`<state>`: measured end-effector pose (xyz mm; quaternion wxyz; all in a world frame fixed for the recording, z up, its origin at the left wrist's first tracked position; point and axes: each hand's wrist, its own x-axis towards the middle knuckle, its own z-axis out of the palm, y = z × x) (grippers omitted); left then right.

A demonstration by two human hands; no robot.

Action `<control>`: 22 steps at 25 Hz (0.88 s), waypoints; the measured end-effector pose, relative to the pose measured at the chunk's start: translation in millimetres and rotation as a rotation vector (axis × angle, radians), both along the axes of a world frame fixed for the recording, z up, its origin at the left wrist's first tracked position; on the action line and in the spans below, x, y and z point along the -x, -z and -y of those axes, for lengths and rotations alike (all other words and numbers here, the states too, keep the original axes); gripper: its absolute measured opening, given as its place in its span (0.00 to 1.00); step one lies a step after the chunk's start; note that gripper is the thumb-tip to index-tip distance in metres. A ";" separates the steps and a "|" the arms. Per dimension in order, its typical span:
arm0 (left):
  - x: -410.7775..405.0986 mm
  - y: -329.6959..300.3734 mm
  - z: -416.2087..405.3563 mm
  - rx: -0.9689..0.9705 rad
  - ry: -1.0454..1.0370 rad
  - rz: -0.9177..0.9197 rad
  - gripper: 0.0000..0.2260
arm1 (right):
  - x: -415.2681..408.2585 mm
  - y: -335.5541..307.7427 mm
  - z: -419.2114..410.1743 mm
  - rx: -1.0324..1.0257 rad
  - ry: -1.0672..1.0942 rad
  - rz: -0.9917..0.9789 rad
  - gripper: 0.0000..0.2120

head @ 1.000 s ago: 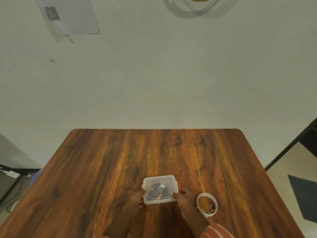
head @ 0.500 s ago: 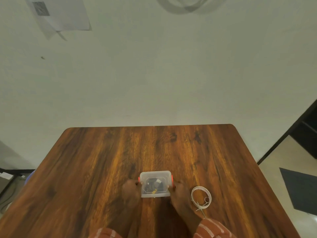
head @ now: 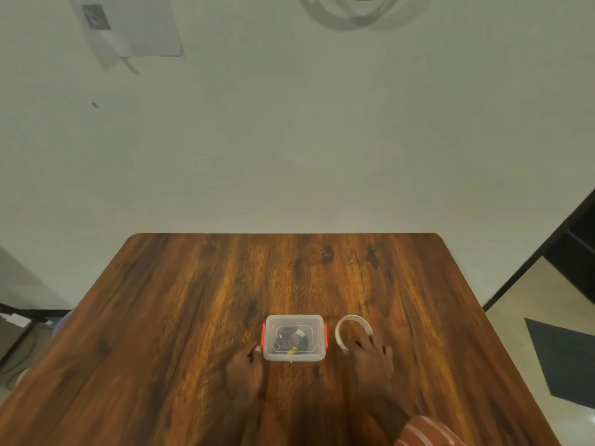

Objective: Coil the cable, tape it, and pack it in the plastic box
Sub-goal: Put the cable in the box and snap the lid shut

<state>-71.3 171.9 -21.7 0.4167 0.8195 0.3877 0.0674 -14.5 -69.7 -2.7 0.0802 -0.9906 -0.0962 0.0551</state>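
Head view is looking down on a wooden surface point(head: 199, 317) where a small clear plastic box point(head: 293, 338) with red side latches point(head: 263, 334) is sitting near the front edge, lid on. Inside it, a dark coiled cable point(head: 294, 340) with a pale strip of tape is showing through the lid. At the box's 7 o'clock, the left hand point(head: 246, 371) is resting loosely curled, fingertips touching the box's corner and gripping nothing. At the box's 3 o'clock, the right hand point(head: 373, 360) is lying spread and flat, fingers over the near side of a white tape roll point(head: 352, 328); whether it is gripping the roll is unclear. The packing looks nearly finished. To end well, both red latches should be pressed fully down while one hand is steadying the box.
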 end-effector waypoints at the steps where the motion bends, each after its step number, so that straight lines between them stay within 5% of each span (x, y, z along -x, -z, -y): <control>1: 0.1 -4.9 1.2 0.023 -0.002 0.022 0.11 | -2.6 -5.5 -15.1 -0.005 -0.095 0.061 0.27; 6: 5.9 1.5 -11.2 -0.001 0.001 0.044 0.10 | -8.0 -12.4 -91.0 -0.043 -0.401 0.045 0.21; 11: 15.7 1.0 -21.7 -0.108 0.119 0.048 0.08 | -7.2 -1.5 -117.1 -0.029 -0.398 -0.074 0.24; 14: 17.0 -1.0 -17.2 -0.389 0.171 0.001 0.14 | -7.4 0.6 -90.1 -0.157 -0.371 0.095 0.23; 19: 7.5 -9.4 32.9 -0.642 0.728 0.354 0.15 | -10.4 16.0 26.9 -0.156 -0.132 -0.163 0.38; 22: -2.6 -9.8 78.1 -0.746 1.044 0.397 0.13 | -0.2 19.1 85.3 -0.113 -0.060 -0.324 0.45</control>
